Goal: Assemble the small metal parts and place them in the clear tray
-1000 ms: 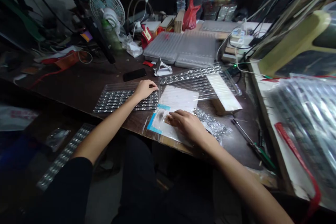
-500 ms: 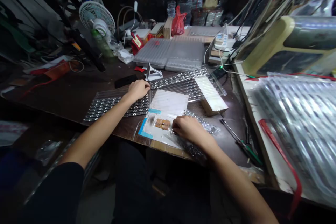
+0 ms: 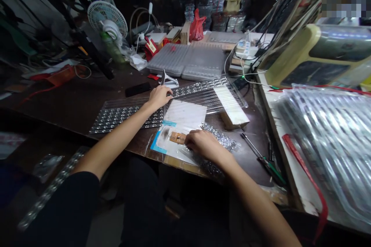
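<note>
Two clear trays lie on my dark table [image 3: 66,104], and the left tray [image 3: 116,105], with rows of shiny metal parts [image 3: 124,116], sits near its front edge. Behind that tray, a black phone [image 3: 138,89] lies flat. My left hand [image 3: 158,97] arches down with its fingers drawn narrow at the left end of the right tray [image 3: 199,102]; I cannot tell whether they grip anything. Just behind my hand is a white stand [image 3: 171,83].

At the table's front edge, a white board [image 3: 171,150] has blue tape [image 3: 158,148] at its left end. The brown piece [image 3: 176,137] is on that board, just left of my right hand [image 3: 204,144]. My right fingers are curled close together, and I can't see whether something is between them. Behind them is a white sheet [image 3: 187,112].

A heap of small metal pieces [image 3: 222,138] lies just beyond my right hand, partly hidden by it. Farther right come a white-topped block [image 3: 232,108], a green-handled screwdriver [image 3: 274,171] and, past the table's right edge, a stack of clear trays [image 3: 324,135].
</note>
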`<state>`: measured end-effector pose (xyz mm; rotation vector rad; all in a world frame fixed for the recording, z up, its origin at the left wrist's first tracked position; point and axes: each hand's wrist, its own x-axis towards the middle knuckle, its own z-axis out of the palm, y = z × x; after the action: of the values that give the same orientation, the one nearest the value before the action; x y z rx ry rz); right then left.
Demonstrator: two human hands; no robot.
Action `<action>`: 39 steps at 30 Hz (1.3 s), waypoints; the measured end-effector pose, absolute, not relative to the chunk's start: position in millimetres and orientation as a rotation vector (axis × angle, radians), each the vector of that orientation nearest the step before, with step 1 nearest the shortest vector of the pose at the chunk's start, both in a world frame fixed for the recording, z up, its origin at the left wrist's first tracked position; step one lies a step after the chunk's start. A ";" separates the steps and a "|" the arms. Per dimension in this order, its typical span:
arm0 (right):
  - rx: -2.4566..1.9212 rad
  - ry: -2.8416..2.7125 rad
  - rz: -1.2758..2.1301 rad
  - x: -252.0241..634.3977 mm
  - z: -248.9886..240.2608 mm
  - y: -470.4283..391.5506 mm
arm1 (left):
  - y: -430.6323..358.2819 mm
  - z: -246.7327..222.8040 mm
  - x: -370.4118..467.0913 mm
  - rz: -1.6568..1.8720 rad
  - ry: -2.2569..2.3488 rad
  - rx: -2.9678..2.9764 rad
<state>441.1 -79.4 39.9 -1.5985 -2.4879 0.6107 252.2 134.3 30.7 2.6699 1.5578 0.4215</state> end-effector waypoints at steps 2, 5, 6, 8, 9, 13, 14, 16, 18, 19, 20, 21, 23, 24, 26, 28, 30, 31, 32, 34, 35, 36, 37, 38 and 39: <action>-1.592 -2.472 0.623 441.0 38.6 -79.0 | 134.1 31.8 253.4 0.391 1.583 2.658; -1.587 -2.430 0.625 442.0 39.3 -79.1 | 134.6 31.0 250.5 0.340 1.648 2.630; -1.588 -2.419 0.626 442.6 39.8 -79.1 | 135.1 30.1 248.8 0.332 1.665 2.621; -1.588 -2.388 0.634 443.8 40.2 -78.7 | 136.5 28.0 245.4 0.335 1.678 2.606; -1.583 -2.363 0.643 444.4 40.0 -78.2 | 137.3 27.0 244.1 0.343 1.675 2.599; -1.532 -2.256 0.710 446.6 36.7 -74.8 | 136.0 27.1 240.5 0.363 1.629 2.569; -1.506 -2.243 0.713 447.0 35.7 -73.8 | 133.0 28.5 239.4 0.372 1.620 2.561; -1.446 -2.216 0.692 447.9 33.8 -71.7 | 122.5 32.6 235.8 0.424 1.599 2.538; -1.405 -2.181 0.658 448.9 31.7 -69.7 | 107.7 37.2 230.3 0.507 1.545 2.528; -1.397 -2.164 0.646 449.4 30.5 -68.9 | 100.2 39.3 227.1 0.544 1.511 2.530; -1.394 -2.148 0.638 449.9 29.2 -68.2 | 93.5 40.7 223.8 0.568 1.483 2.537; -1.392 -2.135 0.635 450.2 27.9 -67.6 | 88.3 41.4 220.7 0.580 1.467 2.546; -1.383 -2.123 0.640 450.3 25.3 -66.6 | 84.6 40.3 216.0 0.576 1.488 2.558; -1.376 -2.125 0.644 450.1 24.2 -66.2 | 86.2 38.6 214.8 0.564 1.515 2.561; -1.368 -2.141 0.653 449.4 22.6 -65.6 | 94.8 34.2 214.8 0.527 1.562 2.579; -1.372 -2.160 0.657 448.7 22.0 -65.1 | 107.0 29.8 217.9 0.482 1.584 2.606; -1.385 -2.165 0.657 448.4 22.4 -65.0 | 118.4 26.4 222.4 0.427 1.586 2.640; -1.393 -2.164 0.658 448.4 22.8 -65.0 | 123.0 25.1 224.4 0.396 1.582 2.657; -1.399 -2.161 0.658 448.5 23.4 -65.1 | 126.9 24.0 226.0 0.367 1.572 2.675; -1.409 -2.154 0.658 448.7 24.5 -65.5 | 133.0 22.4 227.4 0.319 1.534 2.717; -1.410 -2.154 0.657 448.7 25.0 -65.7 | 135.6 21.8 227.2 0.304 1.511 2.740; -1.409 -2.156 0.658 448.7 25.5 -65.9 | 138.1 21.3 226.6 0.293 1.483 2.766; -1.407 -2.160 0.659 448.6 25.8 -66.1 | 140.6 21.0 225.7 0.286 1.449 2.795; -1.406 -2.166 0.661 448.5 26.1 -66.3 | 143.0 20.7 224.8 0.284 1.413 2.825; -1.405 -2.171 0.664 448.3 26.2 -66.5 | 145.3 20.5 223.9 0.285 1.376 2.856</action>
<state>448.3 -66.5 26.2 -1.4055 -2.1706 0.6636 223.9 145.3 20.5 2.8561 1.3761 0.2852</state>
